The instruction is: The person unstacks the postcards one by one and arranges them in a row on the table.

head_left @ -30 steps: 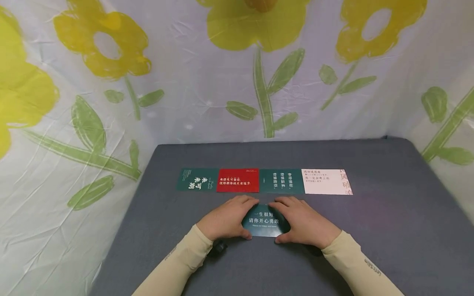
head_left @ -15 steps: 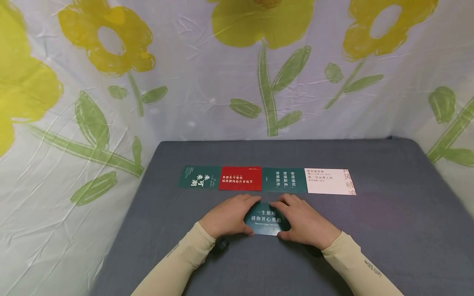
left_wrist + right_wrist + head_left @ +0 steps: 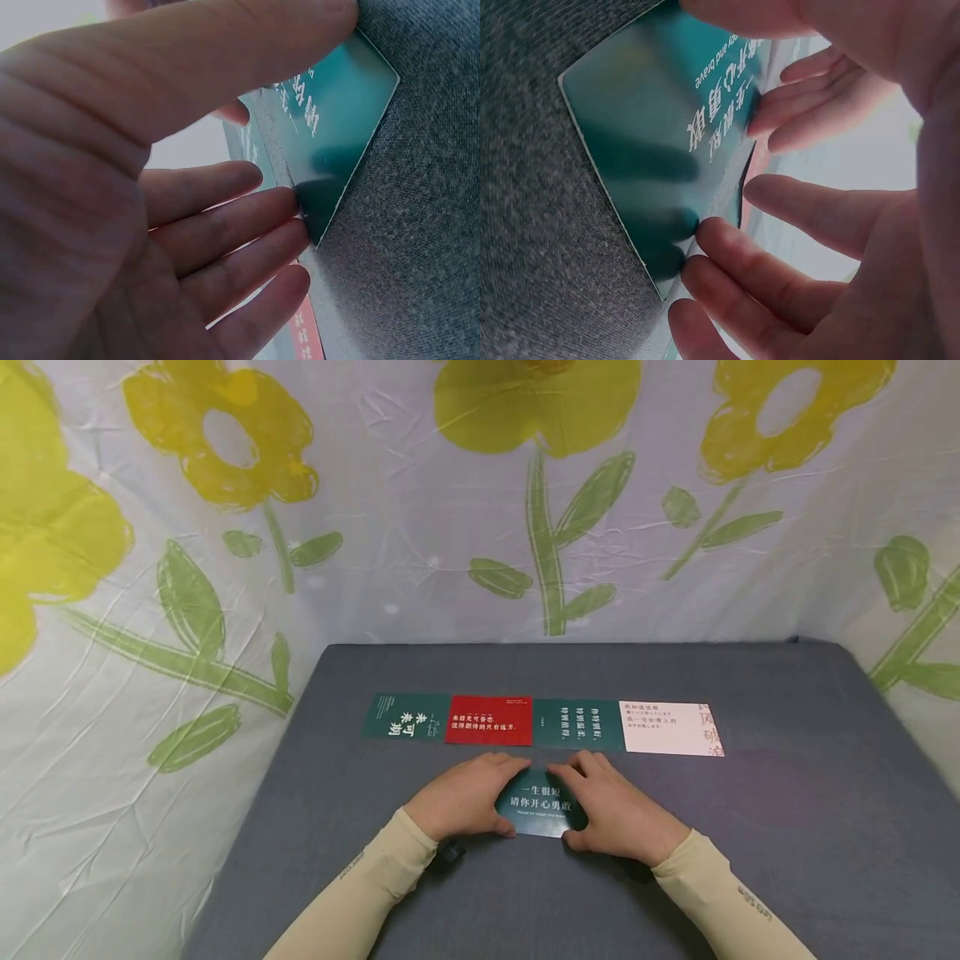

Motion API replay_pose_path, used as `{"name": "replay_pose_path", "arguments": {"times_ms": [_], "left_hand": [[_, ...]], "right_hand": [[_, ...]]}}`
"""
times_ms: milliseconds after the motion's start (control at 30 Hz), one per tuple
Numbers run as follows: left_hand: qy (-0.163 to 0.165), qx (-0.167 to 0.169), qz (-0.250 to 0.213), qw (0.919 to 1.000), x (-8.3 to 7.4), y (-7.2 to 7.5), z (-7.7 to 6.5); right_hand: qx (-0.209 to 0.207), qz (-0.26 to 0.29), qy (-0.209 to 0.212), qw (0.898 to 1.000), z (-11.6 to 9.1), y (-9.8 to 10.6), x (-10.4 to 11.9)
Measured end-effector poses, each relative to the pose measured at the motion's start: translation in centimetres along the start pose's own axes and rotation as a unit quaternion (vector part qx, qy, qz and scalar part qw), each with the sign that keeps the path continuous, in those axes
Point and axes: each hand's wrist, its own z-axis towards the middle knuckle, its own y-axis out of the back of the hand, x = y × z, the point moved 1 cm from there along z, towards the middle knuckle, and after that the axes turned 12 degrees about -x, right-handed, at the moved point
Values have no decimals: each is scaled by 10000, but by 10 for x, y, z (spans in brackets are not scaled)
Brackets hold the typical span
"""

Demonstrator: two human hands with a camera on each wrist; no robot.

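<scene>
A dark teal card [image 3: 542, 806] with white lettering lies flat on the grey cloth. My left hand [image 3: 468, 799] holds it at its left end, thumb at the near edge and fingertips at the far edge. At the right end my right hand [image 3: 618, 807] spans it the same way. In the left wrist view, the fingertips touch the card [image 3: 341, 127] along its far edge. The right wrist view shows two fingertips against the card [image 3: 630, 150], close to a corner. The thumbs and fingers cover parts of both ends.
Beyond the hands, a row of cards lies side by side: a green one [image 3: 407, 717], a red one [image 3: 489, 721], another green one [image 3: 578, 724] and a pale pink one [image 3: 672, 728]. A flower-printed curtain [image 3: 420, 527] hangs behind the grey table [image 3: 810, 827].
The head view has shifted slightly. Both hands keep their hold at the two ends of the teal card, and the row of cards stays in place.
</scene>
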Motion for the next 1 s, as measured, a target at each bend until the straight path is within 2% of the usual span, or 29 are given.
{"name": "replay_pose_path", "arguments": {"times_ms": [267, 533, 1000], "left_hand": [[17, 32, 108, 9999, -2, 0, 0], [-28, 66, 194, 9998, -1, -1, 0], [-151, 64, 267, 9995, 1, -1, 2]], "right_hand": [[-24, -32, 100, 9999, -1, -1, -2], [81, -17, 9, 10000, 0, -3, -1], [29, 54, 41, 10000, -1, -4, -2]]}}
